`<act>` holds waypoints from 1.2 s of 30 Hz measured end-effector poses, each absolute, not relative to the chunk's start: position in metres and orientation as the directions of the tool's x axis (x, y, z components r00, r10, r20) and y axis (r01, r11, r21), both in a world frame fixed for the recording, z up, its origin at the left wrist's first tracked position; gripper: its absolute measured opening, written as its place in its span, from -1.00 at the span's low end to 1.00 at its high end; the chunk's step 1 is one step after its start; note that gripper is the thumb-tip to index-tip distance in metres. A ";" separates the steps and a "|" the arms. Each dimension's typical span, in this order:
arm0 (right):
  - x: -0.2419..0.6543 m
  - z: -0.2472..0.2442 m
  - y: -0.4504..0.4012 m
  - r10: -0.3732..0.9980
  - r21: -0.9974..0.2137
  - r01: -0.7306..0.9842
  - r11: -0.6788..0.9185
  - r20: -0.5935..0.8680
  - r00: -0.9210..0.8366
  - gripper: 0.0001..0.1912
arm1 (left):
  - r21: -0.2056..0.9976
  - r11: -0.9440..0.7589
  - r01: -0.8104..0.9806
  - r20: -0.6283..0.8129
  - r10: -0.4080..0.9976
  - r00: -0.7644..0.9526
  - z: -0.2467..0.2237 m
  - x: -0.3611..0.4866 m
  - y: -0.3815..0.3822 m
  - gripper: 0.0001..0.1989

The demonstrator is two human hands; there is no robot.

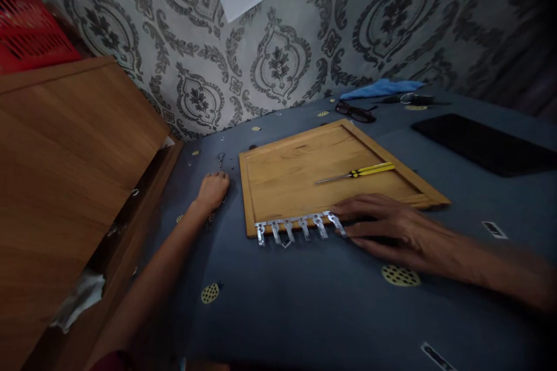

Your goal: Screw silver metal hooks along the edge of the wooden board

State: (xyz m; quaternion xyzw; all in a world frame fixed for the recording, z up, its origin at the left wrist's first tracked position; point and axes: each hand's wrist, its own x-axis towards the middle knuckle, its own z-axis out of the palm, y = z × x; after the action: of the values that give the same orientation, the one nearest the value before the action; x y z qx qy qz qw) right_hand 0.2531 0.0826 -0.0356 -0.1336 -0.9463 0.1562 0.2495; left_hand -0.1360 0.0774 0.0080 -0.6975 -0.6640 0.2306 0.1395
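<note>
A dark printed cloth (304, 307) covers the work surface, with a patterned wall (278, 61) behind. The right hand (383, 223) has its fingers extended and slightly apart, the tips touching the right end of a metal hook strip (289, 227); whether they pinch it cannot be told. The left hand (213, 190) rests on the cloth, fingers curled closed; contents, if any, are hidden. The strip lies along the near edge of the framed wooden board (287, 177), its hooks pointing toward the person. A yellow-handled screwdriver (354, 173) lies on the board; small metal pieces (221, 159) lie just beyond the left hand. Step in hand, as judged: alignment of the strip on the edge. Next move calls for holding the strip flush, end hook steady, before any fastening.
</note>
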 end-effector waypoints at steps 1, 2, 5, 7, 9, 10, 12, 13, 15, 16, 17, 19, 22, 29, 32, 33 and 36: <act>0.253 -0.034 0.082 0.327 -0.363 0.170 0.916 0.433 -0.840 -0.75 | -0.509 -0.111 0.854 -0.163 0.986 0.031 0.010 -0.136 0.080 -0.63; 0.252 -0.033 0.082 0.323 -0.360 0.165 0.918 0.443 -0.836 -0.75 | -0.515 -0.140 0.846 -0.190 0.981 0.046 0.011 -0.136 0.082 -0.62; 0.252 -0.033 0.081 0.303 -0.334 0.152 0.930 0.465 -0.832 -0.76 | -0.527 -0.204 0.825 -0.259 0.963 0.073 0.014 -0.137 0.090 -0.62; 0.253 -0.034 0.081 0.299 -0.328 0.156 0.932 0.451 -0.841 -0.76 | -0.530 -0.229 0.816 -0.293 0.953 0.077 0.016 -0.138 0.095 -0.62; 0.253 -0.035 0.081 0.310 -0.339 0.162 0.927 0.445 -0.840 -0.76 | -0.529 -0.245 0.813 -0.318 0.945 0.077 0.018 -0.139 0.098 -0.63; 0.253 -0.035 0.081 0.316 -0.348 0.162 0.924 0.450 -0.835 -0.76 | -0.526 -0.249 0.813 -0.327 0.942 0.076 0.019 -0.140 0.100 -0.63; 0.252 -0.035 0.081 0.323 -0.359 0.157 0.920 0.468 -0.823 -0.77 | -0.516 -0.251 0.819 -0.339 0.938 0.074 0.021 -0.142 0.103 -0.63; 0.252 -0.034 0.081 0.318 -0.358 0.150 0.922 0.477 -0.820 -0.77 | -0.510 -0.249 0.824 -0.341 0.937 0.072 0.022 -0.143 0.104 -0.63; 0.251 -0.032 0.080 0.302 -0.343 0.139 0.929 0.484 -0.822 -0.75 | -0.494 -0.239 0.836 -0.341 0.938 0.067 0.024 -0.144 0.107 -0.63; 0.251 -0.031 0.080 0.295 -0.332 0.140 0.933 0.482 -0.825 -0.75 | -0.485 -0.232 0.843 -0.337 0.939 0.065 0.024 -0.145 0.108 -0.63; 0.250 -0.030 0.080 0.293 -0.323 0.145 0.935 0.477 -0.829 -0.74 | -0.476 -0.225 0.850 -0.333 0.941 0.063 0.025 -0.146 0.109 -0.63; 0.250 -0.028 0.079 0.294 -0.311 0.157 0.937 0.468 -0.833 -0.73 | -0.454 -0.209 0.866 -0.318 0.946 0.061 0.025 -0.147 0.111 -0.64; 0.251 -0.028 0.079 0.299 -0.312 0.162 0.936 0.466 -0.833 -0.73 | -0.409 -0.192 0.892 -0.283 0.956 0.076 0.022 -0.150 0.112 -0.64; 0.253 -0.032 0.080 0.304 -0.330 0.155 0.931 0.466 -0.831 -0.75 | -0.262 -0.150 0.953 -0.193 0.976 0.101 0.011 -0.162 0.120 -0.63; 0.253 -0.032 0.080 0.294 -0.326 0.146 0.934 0.472 -0.831 -0.76 | -0.213 -0.145 0.966 -0.175 0.979 0.109 0.008 -0.167 0.122 -0.63; 0.253 -0.031 0.080 0.291 -0.319 0.147 0.936 0.473 -0.832 -0.76 | -0.202 -0.147 0.968 -0.173 0.978 0.113 0.008 -0.168 0.122 -0.63; 0.253 -0.032 0.080 0.281 -0.292 0.152 0.944 0.473 -0.835 -0.75 | -0.186 -0.156 0.970 -0.177 0.976 0.123 0.009 -0.169 0.122 -0.64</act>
State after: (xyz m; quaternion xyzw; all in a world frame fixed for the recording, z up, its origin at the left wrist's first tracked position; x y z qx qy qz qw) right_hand 0.2533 0.0801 -0.0315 -0.1139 -0.9502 0.1219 0.2634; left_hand -0.1692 0.1218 0.0087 -0.7492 -0.6496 0.1290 0.0123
